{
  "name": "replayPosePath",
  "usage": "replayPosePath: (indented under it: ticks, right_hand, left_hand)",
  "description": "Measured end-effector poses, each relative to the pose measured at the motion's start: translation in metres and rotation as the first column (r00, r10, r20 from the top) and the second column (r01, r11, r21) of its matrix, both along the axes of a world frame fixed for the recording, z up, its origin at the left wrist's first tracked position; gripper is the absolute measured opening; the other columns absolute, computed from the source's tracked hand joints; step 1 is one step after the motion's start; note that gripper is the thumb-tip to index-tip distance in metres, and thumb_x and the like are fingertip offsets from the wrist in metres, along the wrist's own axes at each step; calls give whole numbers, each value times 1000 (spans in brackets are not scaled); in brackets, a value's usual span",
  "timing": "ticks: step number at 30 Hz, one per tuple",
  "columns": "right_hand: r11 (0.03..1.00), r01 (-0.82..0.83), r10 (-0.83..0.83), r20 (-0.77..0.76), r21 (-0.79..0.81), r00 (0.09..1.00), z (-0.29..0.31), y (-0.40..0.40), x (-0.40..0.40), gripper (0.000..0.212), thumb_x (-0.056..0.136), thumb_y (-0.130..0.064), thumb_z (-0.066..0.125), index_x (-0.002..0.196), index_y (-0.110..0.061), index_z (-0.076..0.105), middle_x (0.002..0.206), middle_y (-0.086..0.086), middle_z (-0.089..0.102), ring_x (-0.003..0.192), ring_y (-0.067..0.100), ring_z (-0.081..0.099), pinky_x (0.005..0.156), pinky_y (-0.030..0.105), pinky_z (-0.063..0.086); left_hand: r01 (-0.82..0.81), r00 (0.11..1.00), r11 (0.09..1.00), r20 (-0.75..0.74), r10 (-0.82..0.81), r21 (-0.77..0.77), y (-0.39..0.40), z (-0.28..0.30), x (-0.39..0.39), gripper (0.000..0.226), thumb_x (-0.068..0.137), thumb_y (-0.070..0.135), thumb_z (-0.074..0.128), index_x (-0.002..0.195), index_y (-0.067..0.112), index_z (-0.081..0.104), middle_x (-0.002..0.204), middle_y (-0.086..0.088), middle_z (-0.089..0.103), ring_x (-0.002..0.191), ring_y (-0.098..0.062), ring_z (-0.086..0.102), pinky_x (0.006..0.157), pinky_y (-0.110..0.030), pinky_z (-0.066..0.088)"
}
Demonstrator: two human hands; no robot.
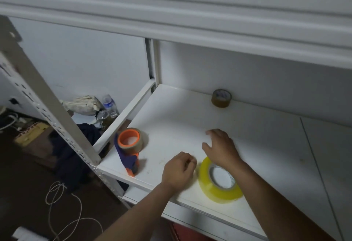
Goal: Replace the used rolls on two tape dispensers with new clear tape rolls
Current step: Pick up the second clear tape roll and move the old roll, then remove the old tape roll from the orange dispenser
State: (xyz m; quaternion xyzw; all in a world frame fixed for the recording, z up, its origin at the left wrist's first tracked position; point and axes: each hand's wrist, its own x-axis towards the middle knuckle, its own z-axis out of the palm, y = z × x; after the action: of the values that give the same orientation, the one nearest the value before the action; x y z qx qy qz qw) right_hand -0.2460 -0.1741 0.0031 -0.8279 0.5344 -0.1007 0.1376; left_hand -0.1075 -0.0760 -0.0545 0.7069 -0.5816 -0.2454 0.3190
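On the white shelf (257, 145) a blue and orange tape dispenser (128, 151) stands near the left edge with a thin brownish roll on its orange hub. A thick yellowish clear tape roll (219, 189) lies flat near the front edge. A nearly used brown roll (221, 98) stands against the back wall. My left hand (179, 170) hovers just left of the clear roll, fingers curled with nothing in them. My right hand (222, 147) reaches over the far side of the clear roll, fingers spread, holding nothing.
A slotted metal upright (57, 115) rises at the left of the shelf. Behind it on the floor are a bottle (109, 103), a pale bag (83, 105), dark cloth (80, 151) and a white cord (62, 208). Another shelf hangs overhead.
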Motion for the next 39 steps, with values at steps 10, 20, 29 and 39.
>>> replayPosePath:
  ticks: [10,20,29,39]
  right_hand:
    - [991,-38,51,104,-127,993,-10,60,13,48,79,-49,33,106,-22,62,112,-6,62,121,21,48,97,39,37]
    - [992,-45,62,140,-122,988,-24,106,71,46,78,-48,33,103,-24,63,112,-10,62,130,19,40,103,36,26]
    - [999,-11,2,209,41,978,-25,131,113,59,73,-56,32,115,-24,58,119,-5,58,128,21,40,103,35,29]
    - [825,101,-443,527,556,725,13,111,121,51,89,-47,55,134,-28,40,116,-7,58,102,18,60,81,32,49]
  left_hand:
    - [-258,966,940,-34,257,-222,5,59,71,15,90,26,54,94,18,66,92,3,64,81,-14,59,76,-34,50]
    - [-503,840,831,-88,535,238,48,34,174,67,75,44,57,131,8,49,128,-24,51,125,-38,43,104,-43,36]
    - [-440,700,853,-488,522,281,58,45,166,19,77,3,50,85,8,67,77,-9,67,72,-26,63,62,-31,47]
    - [-204,648,970,-724,236,134,70,55,138,39,82,0,48,100,31,64,105,1,67,77,-22,60,63,-35,48]
